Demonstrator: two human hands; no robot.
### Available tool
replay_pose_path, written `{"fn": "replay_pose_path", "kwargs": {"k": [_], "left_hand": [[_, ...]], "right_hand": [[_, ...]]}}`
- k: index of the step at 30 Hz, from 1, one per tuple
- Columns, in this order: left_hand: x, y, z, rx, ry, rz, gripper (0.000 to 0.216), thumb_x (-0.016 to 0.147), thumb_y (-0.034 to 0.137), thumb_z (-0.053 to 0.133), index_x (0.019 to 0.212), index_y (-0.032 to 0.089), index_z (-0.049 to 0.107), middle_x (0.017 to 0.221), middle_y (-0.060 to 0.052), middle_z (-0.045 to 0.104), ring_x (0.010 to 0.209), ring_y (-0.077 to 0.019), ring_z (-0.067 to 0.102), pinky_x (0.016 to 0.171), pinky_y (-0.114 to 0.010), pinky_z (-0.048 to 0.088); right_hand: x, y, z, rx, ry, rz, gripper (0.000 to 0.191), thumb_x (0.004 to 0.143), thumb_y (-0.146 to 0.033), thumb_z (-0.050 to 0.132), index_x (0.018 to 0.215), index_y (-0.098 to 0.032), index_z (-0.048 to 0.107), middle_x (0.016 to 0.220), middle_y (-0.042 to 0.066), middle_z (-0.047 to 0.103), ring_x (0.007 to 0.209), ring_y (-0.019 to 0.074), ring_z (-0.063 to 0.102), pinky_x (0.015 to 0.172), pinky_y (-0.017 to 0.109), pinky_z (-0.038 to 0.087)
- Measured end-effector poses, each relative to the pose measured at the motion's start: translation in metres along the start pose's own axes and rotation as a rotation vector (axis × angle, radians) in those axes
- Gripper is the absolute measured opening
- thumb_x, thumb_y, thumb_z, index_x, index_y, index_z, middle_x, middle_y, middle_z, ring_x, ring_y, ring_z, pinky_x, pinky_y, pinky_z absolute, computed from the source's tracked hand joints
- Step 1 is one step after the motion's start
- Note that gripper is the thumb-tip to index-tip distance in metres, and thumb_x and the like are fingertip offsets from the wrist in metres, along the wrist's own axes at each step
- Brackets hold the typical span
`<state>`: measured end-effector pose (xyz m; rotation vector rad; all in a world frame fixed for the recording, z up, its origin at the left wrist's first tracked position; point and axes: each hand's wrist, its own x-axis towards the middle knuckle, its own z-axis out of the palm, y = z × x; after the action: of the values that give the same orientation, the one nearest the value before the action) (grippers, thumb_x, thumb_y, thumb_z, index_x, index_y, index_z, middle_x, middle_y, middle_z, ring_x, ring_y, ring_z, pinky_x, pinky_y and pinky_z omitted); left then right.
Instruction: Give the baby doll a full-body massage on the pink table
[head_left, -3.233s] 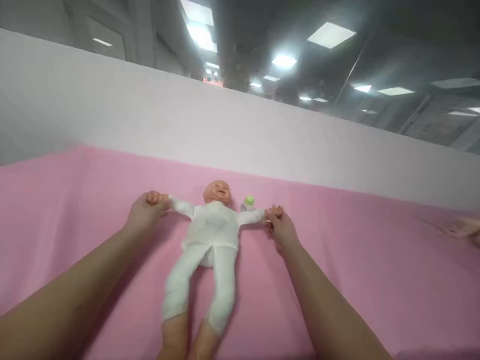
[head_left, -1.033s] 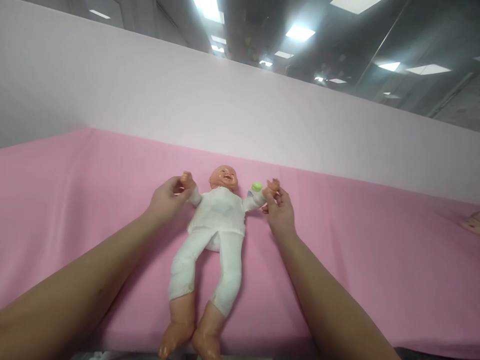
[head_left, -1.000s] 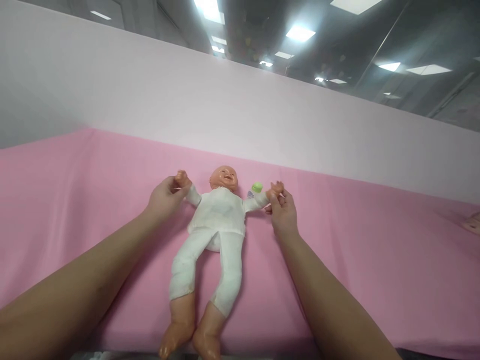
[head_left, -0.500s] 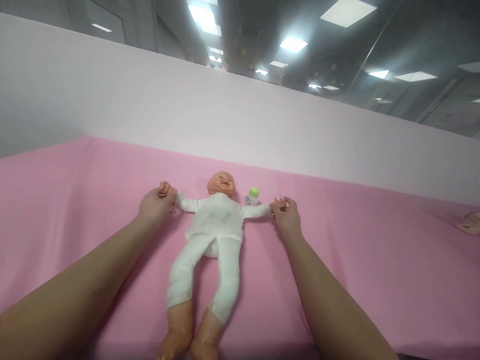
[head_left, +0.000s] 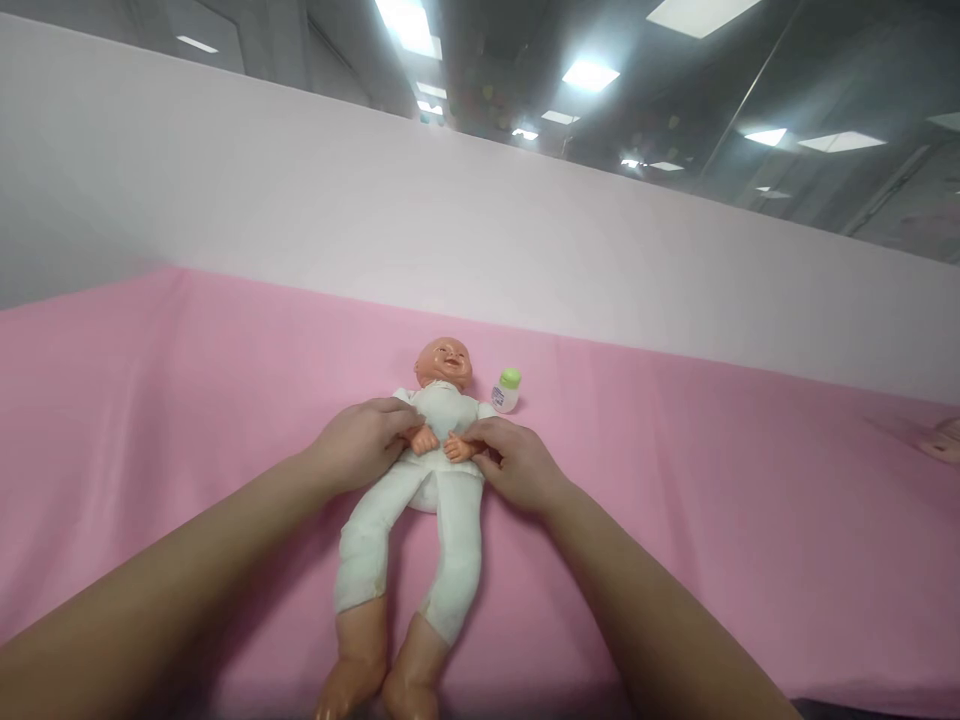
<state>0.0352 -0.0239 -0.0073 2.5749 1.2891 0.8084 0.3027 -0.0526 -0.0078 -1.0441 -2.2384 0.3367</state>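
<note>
A baby doll [head_left: 442,410] with a white cloth body and bare plastic head, hands and feet lies on its back on the pink cover. Its head points away from me and its feet towards me. My left hand [head_left: 367,440] is closed round the doll's arm on the left, by the wrist. On the other side my right hand [head_left: 521,460] grips the doll's other arm in the same place. Both doll hands lie close together over its belly. Beside the doll's shoulder stands a small clear bottle [head_left: 506,391] with a green cap, touched by neither hand.
A pink cloth [head_left: 712,520] covers the table, with soft creases. Behind it rises a white wall or panel [head_left: 480,230], topped by dark glass reflecting ceiling lights. At the far right edge part of a skin-coloured object [head_left: 945,440] shows, cut off by the frame.
Both my hands have moved inward, bringing the doll's arms from stretched out sideways to folded over its belly. The bottle and the doll's legs stay in place.
</note>
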Motion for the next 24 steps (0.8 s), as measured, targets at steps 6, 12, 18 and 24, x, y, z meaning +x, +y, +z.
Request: {"fn": "replay_pose_path", "kwargs": {"k": [6,12,18,24], "left_hand": [[0.002,-0.007,0.001,-0.261,0.110,-0.235,0.031,0.086,0.042,0.062,0.111,0.028,0.073,0.111,-0.004,0.074,0.099,-0.0247,0.069,0.089,-0.035,0.055],[0.007,-0.051,-0.003,-0.811,0.416,-0.681,0.032,0.081,0.041,0.070,0.104,0.020,0.067,0.106,-0.008,0.072,0.100,-0.0262,0.070,0.080,-0.036,0.061],[0.014,-0.087,-0.002,-0.981,0.500,-1.142,0.023,0.075,0.028,0.070,0.094,0.016,0.065,0.086,-0.008,0.069,0.064,-0.0197,0.067,0.064,-0.039,0.062],[0.013,-0.093,0.004,-0.957,0.533,-1.103,0.025,0.069,0.029,0.076,0.089,0.017,0.066,0.082,-0.006,0.068,0.060,-0.0186,0.066,0.062,-0.037,0.062]], "right_hand": [[0.001,0.017,0.002,0.073,0.380,0.268,0.032,0.087,-0.028,0.065,0.119,-0.026,0.069,0.105,0.003,0.072,0.069,0.0153,0.061,0.073,0.033,0.055],[0.000,0.059,-0.014,0.459,0.711,0.602,0.054,0.086,-0.050,0.067,0.132,-0.027,0.054,0.113,0.006,0.070,0.061,0.0119,0.060,0.055,0.026,0.052],[-0.014,0.103,-0.027,0.460,0.568,0.955,0.042,0.079,-0.044,0.075,0.109,-0.021,0.058,0.066,-0.001,0.063,0.045,0.0116,0.050,0.038,0.020,0.035],[-0.016,0.105,-0.027,0.416,0.515,0.968,0.036,0.075,-0.041,0.077,0.098,-0.019,0.060,0.063,0.001,0.064,0.044,0.0130,0.052,0.038,0.022,0.036]]}}
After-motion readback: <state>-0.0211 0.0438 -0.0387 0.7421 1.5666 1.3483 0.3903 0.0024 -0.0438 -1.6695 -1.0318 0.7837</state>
